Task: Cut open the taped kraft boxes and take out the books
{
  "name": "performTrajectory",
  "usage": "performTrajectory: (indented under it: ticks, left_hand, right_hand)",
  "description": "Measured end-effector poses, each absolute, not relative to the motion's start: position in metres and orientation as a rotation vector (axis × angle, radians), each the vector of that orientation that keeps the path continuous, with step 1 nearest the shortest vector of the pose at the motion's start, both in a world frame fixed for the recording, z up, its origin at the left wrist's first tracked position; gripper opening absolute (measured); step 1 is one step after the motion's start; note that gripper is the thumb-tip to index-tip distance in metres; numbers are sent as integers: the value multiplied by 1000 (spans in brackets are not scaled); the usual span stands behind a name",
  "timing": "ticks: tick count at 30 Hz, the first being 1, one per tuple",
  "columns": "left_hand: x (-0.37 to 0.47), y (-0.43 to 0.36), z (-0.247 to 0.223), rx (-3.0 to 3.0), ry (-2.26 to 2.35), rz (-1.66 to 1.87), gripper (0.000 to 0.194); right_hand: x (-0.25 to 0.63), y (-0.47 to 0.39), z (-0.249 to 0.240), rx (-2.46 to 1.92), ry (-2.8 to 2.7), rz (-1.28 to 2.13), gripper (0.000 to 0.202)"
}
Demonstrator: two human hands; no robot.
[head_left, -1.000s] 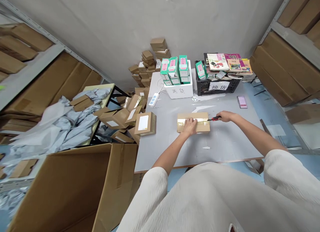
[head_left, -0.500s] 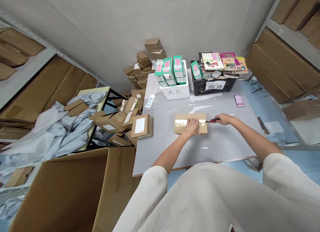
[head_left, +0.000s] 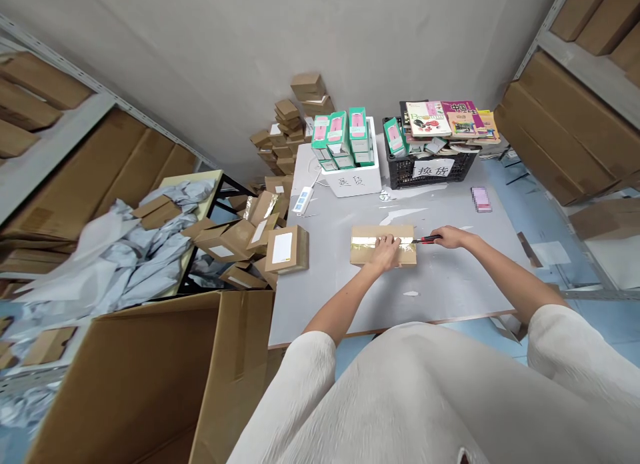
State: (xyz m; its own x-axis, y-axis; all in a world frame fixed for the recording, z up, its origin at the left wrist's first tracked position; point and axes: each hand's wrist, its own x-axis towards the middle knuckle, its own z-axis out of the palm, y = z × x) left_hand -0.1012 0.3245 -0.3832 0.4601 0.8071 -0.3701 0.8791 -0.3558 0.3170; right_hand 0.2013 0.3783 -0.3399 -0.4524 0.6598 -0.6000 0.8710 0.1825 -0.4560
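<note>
A small cardboard box [head_left: 359, 255] with shiny tape along its top lies on the grey table [head_left: 325, 297]. My left hand [head_left: 385, 253] is laid over its right half and holds it down, fingers bent across the tape. In my right hand [head_left: 449, 237] is a utility knife [head_left: 427, 239] with a red and black handle. Its tip meets the right end of the box at the tape line. The hand's fingers are wrapped around the handle's far end.
Behind stand a white bin [head_left: 353, 183] of green-and-pink boxes and a black crate [head_left: 425, 174] with books. A labelled carton [head_left: 299, 251] sits at the table's left edge, near a power strip [head_left: 303, 201]. A phone-like pink object [head_left: 481, 199] lies right; a large open carton [head_left: 245, 344] stands front left.
The view has shifted slightly. My hands, the knife and the box keep nearly the same places relative to one another.
</note>
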Motion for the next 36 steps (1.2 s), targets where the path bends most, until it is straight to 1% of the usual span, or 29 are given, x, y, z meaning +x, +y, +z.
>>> performTrajectory:
  ticks: [4, 6, 12, 19, 25, 31, 36]
  left_hand:
    - [-102, 324, -383, 2239, 1420, -191, 78]
    - [-102, 324, -383, 2227, 1426, -189, 78]
    - [-102, 323, -385, 2202, 1442, -176, 80]
    - [-102, 322, -386, 2190, 1440, -162, 82]
    - [-103, 324, -386, 2198, 1433, -173, 80]
    - [-103, 322, -384, 2180, 1443, -172, 81]
    - [-104, 318, -383, 2162, 1446, -157, 80]
  right_hand:
    - [201, 374, -349, 1507, 2189, -1272, 27]
    - [203, 373, -353, 1538, 2131, -1381, 29]
    - [211, 366, -362, 1503, 1799, -1751, 38]
    - [213, 328, -382, 1528, 1741, -2183, 56]
    - [206, 321, -389, 1595, 1739, -2242, 60]
    - [210, 322, -385, 1499, 1680, -2341, 61]
    - [212, 325, -377, 1444, 1685, -2287, 59]
